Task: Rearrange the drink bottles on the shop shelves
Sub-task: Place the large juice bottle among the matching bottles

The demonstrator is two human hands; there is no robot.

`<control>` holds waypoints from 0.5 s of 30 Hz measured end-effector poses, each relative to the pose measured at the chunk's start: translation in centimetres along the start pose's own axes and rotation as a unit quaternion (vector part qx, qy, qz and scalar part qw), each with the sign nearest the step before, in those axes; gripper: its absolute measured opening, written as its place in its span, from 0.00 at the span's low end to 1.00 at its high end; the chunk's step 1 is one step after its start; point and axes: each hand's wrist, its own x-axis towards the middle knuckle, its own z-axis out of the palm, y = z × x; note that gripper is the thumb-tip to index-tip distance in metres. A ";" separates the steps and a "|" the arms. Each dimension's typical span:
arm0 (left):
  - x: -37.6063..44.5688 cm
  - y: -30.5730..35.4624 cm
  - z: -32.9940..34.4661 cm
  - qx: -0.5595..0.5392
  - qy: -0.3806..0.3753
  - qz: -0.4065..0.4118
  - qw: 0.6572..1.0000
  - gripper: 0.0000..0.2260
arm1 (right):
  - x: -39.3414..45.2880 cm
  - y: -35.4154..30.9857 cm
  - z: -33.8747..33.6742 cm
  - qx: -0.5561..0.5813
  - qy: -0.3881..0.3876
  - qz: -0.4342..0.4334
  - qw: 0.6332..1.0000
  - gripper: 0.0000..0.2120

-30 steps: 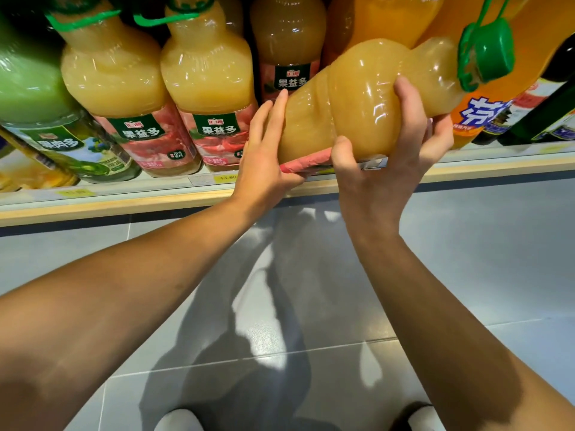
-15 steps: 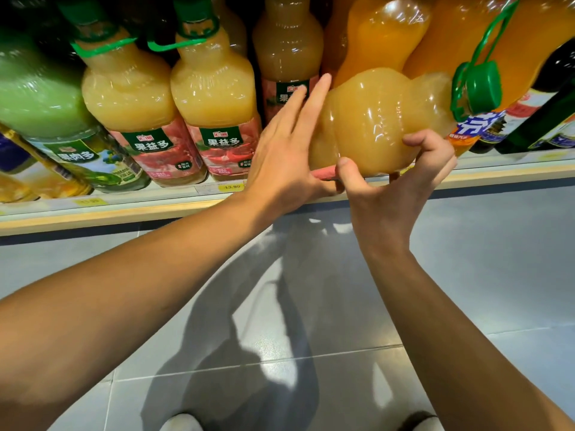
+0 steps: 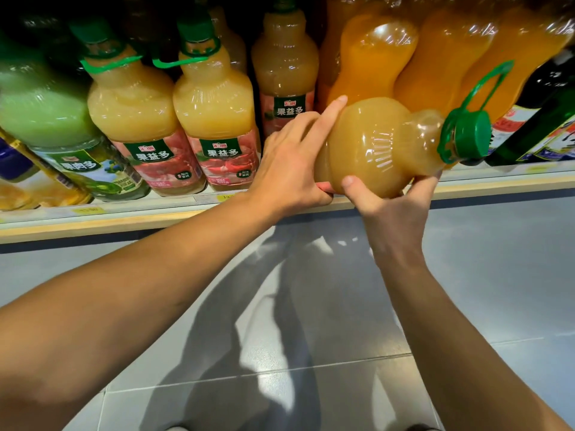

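**Both hands on a tilted juice bottle at the shelf edge**

A grey tiled floor (image 3: 497,275) fills the lower half of the view, with the person's shadow falling across it. Above it runs a shelf (image 3: 93,223) with a pale wooden front edge, packed with large drink bottles. At the far left stands a green drink bottle (image 3: 43,113). Next to it are two upright bottles of pale yellow juice (image 3: 133,110) with green caps and red-and-green labels, side by side at the front of the shelf, and a third of the same kind (image 3: 284,66) stands further back. To the right of these are several orange drink bottles (image 3: 445,57), close together. At the far right lean dark bottles (image 3: 547,119) with printed labels.

The juice bottle being handled (image 3: 382,144) lies nearly on its side in front of the orange ones, above the shelf's front edge, its green cap (image 3: 469,135) and carry loop pointing right. The left hand (image 3: 289,169) rests against the bottle's lower body, fingers mostly straight, the forefinger stretched over the top of the bottle and the thumb tucked beneath it. The right hand (image 3: 389,209) grips the bottle's shoulder from below, thumb pressed on the near side and the fingers curled round underneath.

Yellow price tags (image 3: 88,210) sit on the shelf's front strip; their print is too small to read.
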 end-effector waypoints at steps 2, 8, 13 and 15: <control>0.1 -0.3 -0.3 -0.007 -0.005 0.025 1.000 0.52 | -1.0 0.7 -0.2 0.000 0.006 -0.009 1.000 0.42; 0.5 -1.9 -0.5 0.053 0.028 0.070 0.996 0.50 | -1.3 1.6 0.9 -0.008 0.011 -0.019 1.000 0.44; -1.1 -4.4 1.0 0.082 0.005 0.023 0.996 0.53 | -1.0 4.2 2.0 -0.071 -0.040 0.002 0.997 0.43; -2.0 -5.2 1.1 0.088 -0.006 0.008 0.996 0.54 | -1.0 5.2 2.1 -0.110 -0.075 0.007 0.991 0.43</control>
